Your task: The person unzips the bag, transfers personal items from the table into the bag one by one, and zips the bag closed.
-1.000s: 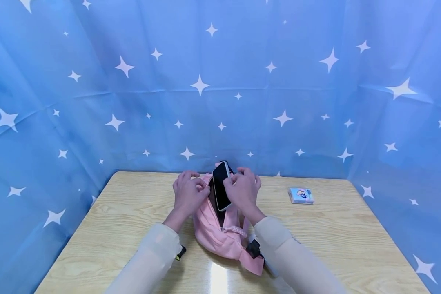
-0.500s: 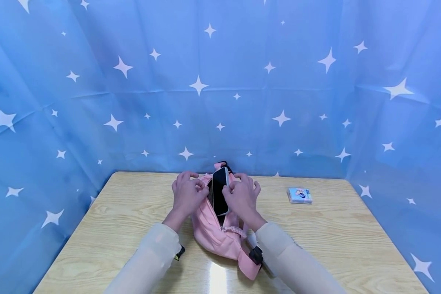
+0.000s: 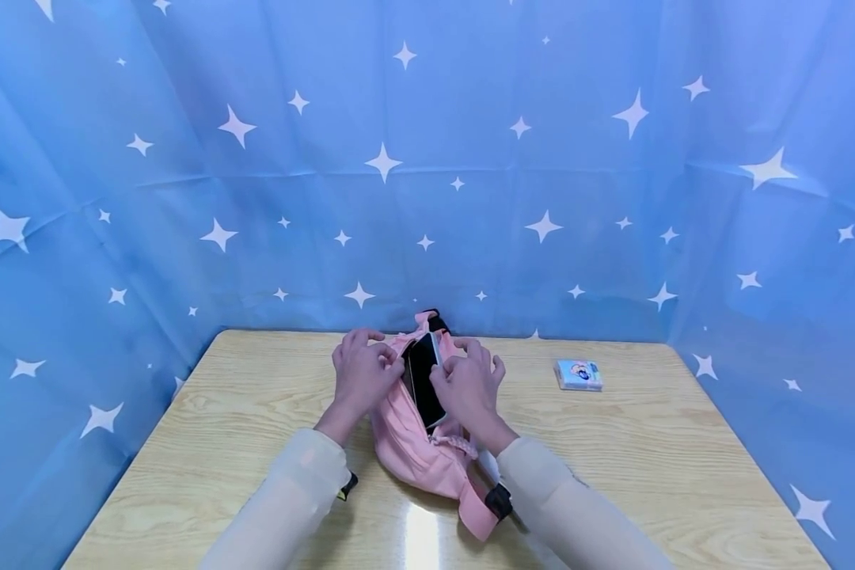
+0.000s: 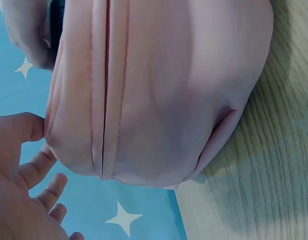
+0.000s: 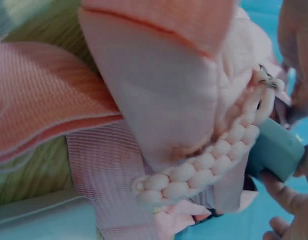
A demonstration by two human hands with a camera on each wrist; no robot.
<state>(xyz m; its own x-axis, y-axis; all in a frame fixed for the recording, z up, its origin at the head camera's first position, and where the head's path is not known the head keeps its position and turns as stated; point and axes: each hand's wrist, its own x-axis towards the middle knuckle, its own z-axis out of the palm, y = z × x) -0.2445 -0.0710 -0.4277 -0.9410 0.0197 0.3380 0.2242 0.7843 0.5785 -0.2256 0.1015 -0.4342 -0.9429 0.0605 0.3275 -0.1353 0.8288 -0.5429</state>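
Observation:
A pink waist bag (image 3: 409, 459) lies on the table, its zipped top spread apart. In the left wrist view, my left hand (image 4: 23, 175) pinches the rim of the bag's opening between thumb and index finger, the other fingers loose. My right hand (image 3: 468, 386) grips a smartphone (image 3: 423, 378) by its right edge. The phone has a dark screen and a pale case, and its lower end sits inside the opening. A braided pull cord (image 5: 204, 165) hangs from the zipper in the right wrist view.
A small blue packet (image 3: 579, 375) with a cartoon print lies on the table (image 3: 648, 467) to the right. A black and yellow item (image 3: 347, 486) shows beside the left sleeve. A pale blue object (image 5: 43, 220) lies under the strap. A starry blue curtain (image 3: 427, 119) surrounds the table.
The smartphone has moved down, deeper into the bag's opening, with my right hand on it. The strap end at the front has shifted a little left. My left hand stays at the rim.

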